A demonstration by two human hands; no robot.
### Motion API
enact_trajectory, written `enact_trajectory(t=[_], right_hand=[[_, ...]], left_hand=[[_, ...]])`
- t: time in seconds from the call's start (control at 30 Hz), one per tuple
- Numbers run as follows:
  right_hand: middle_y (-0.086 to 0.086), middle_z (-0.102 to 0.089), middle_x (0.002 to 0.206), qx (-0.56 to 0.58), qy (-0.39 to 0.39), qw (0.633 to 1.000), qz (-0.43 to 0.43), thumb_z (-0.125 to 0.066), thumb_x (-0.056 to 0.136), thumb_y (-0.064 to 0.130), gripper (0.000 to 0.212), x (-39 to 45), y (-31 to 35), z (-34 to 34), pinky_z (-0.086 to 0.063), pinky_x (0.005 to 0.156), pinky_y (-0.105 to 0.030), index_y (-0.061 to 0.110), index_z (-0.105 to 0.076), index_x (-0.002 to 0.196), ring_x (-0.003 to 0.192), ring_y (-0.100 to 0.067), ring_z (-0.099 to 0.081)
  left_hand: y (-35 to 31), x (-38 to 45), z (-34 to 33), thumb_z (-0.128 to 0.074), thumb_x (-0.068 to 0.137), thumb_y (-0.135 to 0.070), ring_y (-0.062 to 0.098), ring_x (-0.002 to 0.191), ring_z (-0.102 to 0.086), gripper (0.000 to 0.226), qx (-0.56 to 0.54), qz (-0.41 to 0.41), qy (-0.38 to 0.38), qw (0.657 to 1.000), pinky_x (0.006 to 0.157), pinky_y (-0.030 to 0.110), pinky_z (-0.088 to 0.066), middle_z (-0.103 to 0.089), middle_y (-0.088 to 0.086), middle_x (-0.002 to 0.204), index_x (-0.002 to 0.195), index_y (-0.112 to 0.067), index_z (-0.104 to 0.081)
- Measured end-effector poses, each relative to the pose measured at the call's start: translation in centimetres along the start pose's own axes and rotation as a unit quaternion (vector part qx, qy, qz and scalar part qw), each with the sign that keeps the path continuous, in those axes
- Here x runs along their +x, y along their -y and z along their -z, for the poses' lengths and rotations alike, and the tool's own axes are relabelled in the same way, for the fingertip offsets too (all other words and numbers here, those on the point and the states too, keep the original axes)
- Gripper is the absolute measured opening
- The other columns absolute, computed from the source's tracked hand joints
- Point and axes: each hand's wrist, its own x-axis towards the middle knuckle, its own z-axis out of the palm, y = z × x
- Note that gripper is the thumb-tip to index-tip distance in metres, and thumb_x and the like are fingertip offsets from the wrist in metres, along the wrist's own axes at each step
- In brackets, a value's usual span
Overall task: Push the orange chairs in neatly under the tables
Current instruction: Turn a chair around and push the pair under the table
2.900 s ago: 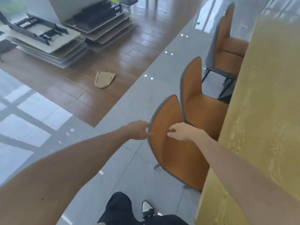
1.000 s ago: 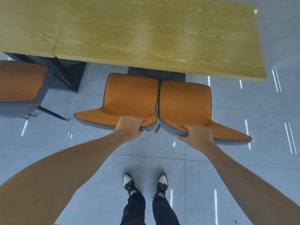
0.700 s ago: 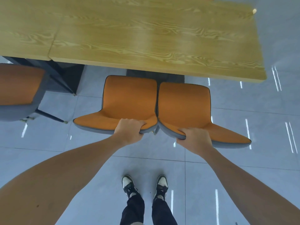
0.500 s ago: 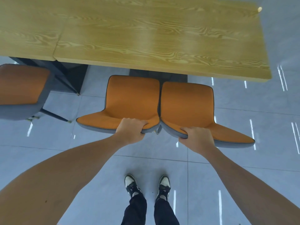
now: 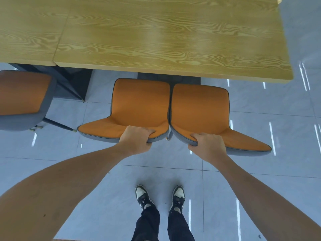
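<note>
Left hand (image 5: 136,139) fingers curled tight over the top edge of the left orange chair (image 5: 137,108) backrest — thumb under the grey rim, knuckles up. Right hand (image 5: 206,145) same grip on the right orange chair (image 5: 199,110), fingers wrapped over the orange face, thumb on the grey back. Both hands closed on the backrests, near the inner corners where the two chairs touch side by side.

Both chairs sit at the near edge of the wood-grain table (image 5: 156,37), seats' far ends just at or slightly under the tabletop edge; most of each seat is out in view. Third orange chair (image 5: 22,94) far left, beside a dark table leg (image 5: 69,80), apart from the pair. Grey tile floor (image 5: 104,197), person's shoes (image 5: 142,197) near bottom centre. No readable labels or writing anywhere.
</note>
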Motion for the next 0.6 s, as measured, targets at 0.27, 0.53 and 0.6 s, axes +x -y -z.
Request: enact_trajectory(t=[0.27, 0.53, 0.6], right_hand=[[0.005, -0.051, 0.056, -0.013, 0.014, 1.000, -0.015, -0.058, 0.079, 0.047, 0.022, -0.3, 0.1, 0.1, -0.025, 0.042, -0.021, 0.029, -0.070, 0.083, 0.047, -0.015, -0.048], [0.005, -0.061, 0.054, 0.111, 0.059, 0.980, -0.153, -0.025, 0.095, 0.068, 0.061, 0.3, 1.6, 2.0, -0.044, 0.056, -0.025, 0.030, -0.064, 0.068, 0.056, -0.014, -0.058], [0.003, -0.053, 0.047, 0.108, 0.056, 0.976, -0.180, -0.026, 0.098, 0.055, 0.063, 0.6, 2.0, 1.9, -0.035, 0.050, -0.026, 0.019, -0.059, 0.058, 0.049, -0.019, -0.053]], left_hand=[[-1.0, -0.4, 1.0, -0.054, 0.087, -0.046, 0.013, 0.068, -0.062, 0.036, -0.025, 0.019, -0.001, 0.999, 0.048, 0.023, -0.038, -0.069, -0.010, 0.084, 0.118, -0.036, -0.069], [-2.4, 0.1, 1.9, -0.021, 0.098, -0.068, 0.014, 0.050, -0.049, 0.068, -0.132, 0.145, 0.024, 0.980, 0.051, 0.027, -0.033, -0.048, -0.004, 0.052, 0.069, -0.015, -0.052], [-2.3, 0.2, 1.8, -0.024, 0.098, -0.057, 0.016, 0.048, -0.045, 0.059, -0.128, 0.141, 0.019, 0.981, 0.049, 0.027, -0.030, -0.045, -0.001, 0.051, 0.069, -0.013, -0.051]])
